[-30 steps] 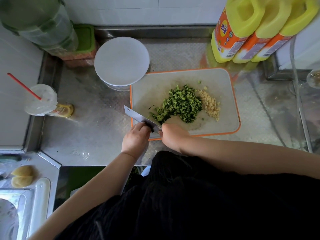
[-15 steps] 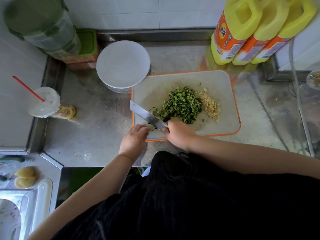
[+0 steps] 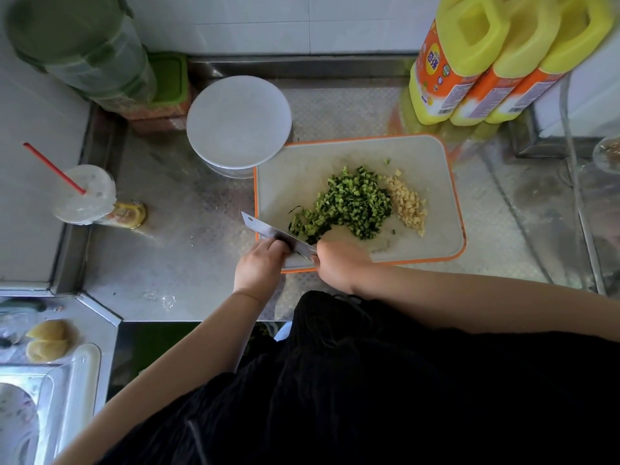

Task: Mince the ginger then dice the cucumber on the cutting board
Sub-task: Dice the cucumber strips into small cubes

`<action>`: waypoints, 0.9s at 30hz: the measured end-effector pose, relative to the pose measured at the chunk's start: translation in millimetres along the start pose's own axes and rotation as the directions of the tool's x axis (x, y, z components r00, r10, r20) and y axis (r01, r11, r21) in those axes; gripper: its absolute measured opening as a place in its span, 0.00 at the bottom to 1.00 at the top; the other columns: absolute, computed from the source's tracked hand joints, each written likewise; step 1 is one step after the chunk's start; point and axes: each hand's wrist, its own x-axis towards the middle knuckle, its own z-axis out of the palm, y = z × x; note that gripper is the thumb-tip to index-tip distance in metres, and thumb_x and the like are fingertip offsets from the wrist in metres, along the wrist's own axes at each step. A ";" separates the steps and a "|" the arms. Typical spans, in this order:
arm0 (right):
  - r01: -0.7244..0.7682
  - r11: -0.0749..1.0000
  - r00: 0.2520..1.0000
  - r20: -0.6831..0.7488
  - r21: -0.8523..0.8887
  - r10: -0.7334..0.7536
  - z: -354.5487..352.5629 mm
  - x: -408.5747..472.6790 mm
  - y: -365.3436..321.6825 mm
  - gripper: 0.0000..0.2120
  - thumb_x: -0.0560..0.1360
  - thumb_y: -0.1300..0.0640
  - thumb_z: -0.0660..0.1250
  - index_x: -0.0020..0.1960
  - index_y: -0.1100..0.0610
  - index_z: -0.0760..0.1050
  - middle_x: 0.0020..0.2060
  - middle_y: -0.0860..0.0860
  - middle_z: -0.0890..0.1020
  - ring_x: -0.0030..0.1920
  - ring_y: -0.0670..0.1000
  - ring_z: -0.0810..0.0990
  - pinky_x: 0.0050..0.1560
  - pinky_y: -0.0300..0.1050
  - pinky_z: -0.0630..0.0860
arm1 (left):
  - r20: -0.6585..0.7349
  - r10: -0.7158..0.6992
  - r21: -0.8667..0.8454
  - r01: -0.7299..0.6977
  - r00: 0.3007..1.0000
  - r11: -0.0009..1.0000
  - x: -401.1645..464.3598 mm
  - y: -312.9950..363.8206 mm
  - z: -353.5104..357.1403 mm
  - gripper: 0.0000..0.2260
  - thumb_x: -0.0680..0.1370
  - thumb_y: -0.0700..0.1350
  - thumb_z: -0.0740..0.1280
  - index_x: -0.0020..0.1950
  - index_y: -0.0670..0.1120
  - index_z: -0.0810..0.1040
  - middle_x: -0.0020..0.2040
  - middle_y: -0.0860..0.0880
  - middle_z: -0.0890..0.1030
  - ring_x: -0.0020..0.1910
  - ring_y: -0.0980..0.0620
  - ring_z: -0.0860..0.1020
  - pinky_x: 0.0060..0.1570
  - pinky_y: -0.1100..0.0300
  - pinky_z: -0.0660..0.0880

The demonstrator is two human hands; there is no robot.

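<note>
At the near left corner of the cutting board (image 3: 432,162), the right hand (image 3: 339,260) grips the knife (image 3: 271,233) while the left hand (image 3: 260,263) curls its fingers over the last cucumber strips (image 3: 303,224). Diced cucumber (image 3: 359,203) is heaped mid-board, minced ginger (image 3: 407,204) just right of it. Best to keep those fingertips tucked and the cuts short and even.

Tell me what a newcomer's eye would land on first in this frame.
Probably the green heap of diced cucumber at the middle of the orange-rimmed cutting board, with pale minced ginger just to its right. Next, the cleaver at the board's near-left corner, right hand at its handle end, left hand touching the blade.
</note>
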 end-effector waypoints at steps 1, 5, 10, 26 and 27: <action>-0.002 1.000 1.000 -0.006 0.006 0.003 -0.4 1.5 0.3 0.09 0.81 0.56 0.58 0.51 0.60 0.74 0.39 0.53 0.77 0.39 0.55 0.75 0.37 0.44 0.69 | 0.009 -0.018 -0.002 0.019 1.000 1.000 0.9 1.8 -0.6 0.04 0.72 0.37 0.71 0.44 0.44 0.81 0.42 0.47 0.80 0.43 0.42 0.78 0.31 0.53 0.75; -0.033 0.999 0.996 -0.083 0.025 0.035 -1.7 6.9 4.5 0.14 0.80 0.50 0.60 0.49 0.61 0.75 0.44 0.56 0.76 0.44 0.57 0.77 0.39 0.45 0.69 | 0.034 -0.122 -0.068 0.124 0.992 0.990 4.8 9.5 0.0 0.04 0.77 0.39 0.66 0.48 0.43 0.81 0.48 0.46 0.80 0.51 0.43 0.75 0.40 0.52 0.72; -0.171 0.972 0.979 -0.084 0.158 0.186 -14.0 4.7 29.8 0.12 0.81 0.49 0.57 0.47 0.58 0.70 0.41 0.54 0.76 0.43 0.57 0.75 0.39 0.45 0.66 | 0.004 -0.410 -0.316 0.390 0.912 0.865 23.8 33.1 2.8 0.06 0.78 0.38 0.64 0.51 0.45 0.79 0.50 0.49 0.81 0.54 0.46 0.74 0.48 0.56 0.69; -0.195 0.584 0.946 -0.006 0.788 0.324 -46.6 -26.4 49.8 0.14 0.78 0.54 0.57 0.36 0.61 0.67 0.25 0.56 0.71 0.18 0.50 0.69 0.26 0.40 0.67 | 0.166 0.006 0.392 -0.072 0.986 0.917 23.1 69.1 -2.2 0.34 0.77 0.38 0.54 0.79 0.47 0.40 0.80 0.52 0.44 0.79 0.49 0.44 0.74 0.48 0.39; -0.200 0.587 0.947 0.002 0.784 0.320 -47.1 -28.9 50.9 0.14 0.78 0.55 0.57 0.35 0.61 0.67 0.23 0.56 0.71 0.17 0.50 0.69 0.26 0.40 0.68 | 0.134 0.068 0.390 -0.116 0.989 0.913 26.0 76.4 -4.0 0.35 0.76 0.37 0.54 0.80 0.47 0.41 0.80 0.51 0.47 0.79 0.49 0.48 0.74 0.48 0.41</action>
